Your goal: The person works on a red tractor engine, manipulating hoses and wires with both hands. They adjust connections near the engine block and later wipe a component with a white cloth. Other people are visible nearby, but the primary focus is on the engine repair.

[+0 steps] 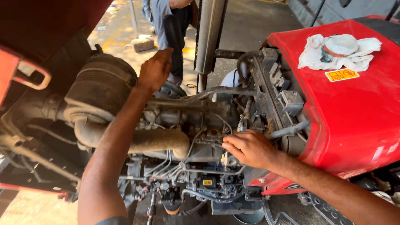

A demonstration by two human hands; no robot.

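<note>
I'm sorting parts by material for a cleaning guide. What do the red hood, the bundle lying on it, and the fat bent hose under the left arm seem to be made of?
Red hood: likely painted sheet metal, smooth and glossy with reflections. White bundle: cloth, crumpled and stained. Bent hose: probably rubber, matte and dusty grey-brown.

Beside the red hood point(354, 108): two hands on the engine, left hand point(155, 70) and right hand point(249, 148). One white rag point(339, 52) and one yellow sticker point(341, 75) on it. One exhaust pipe point(210, 35) left of it.
</note>
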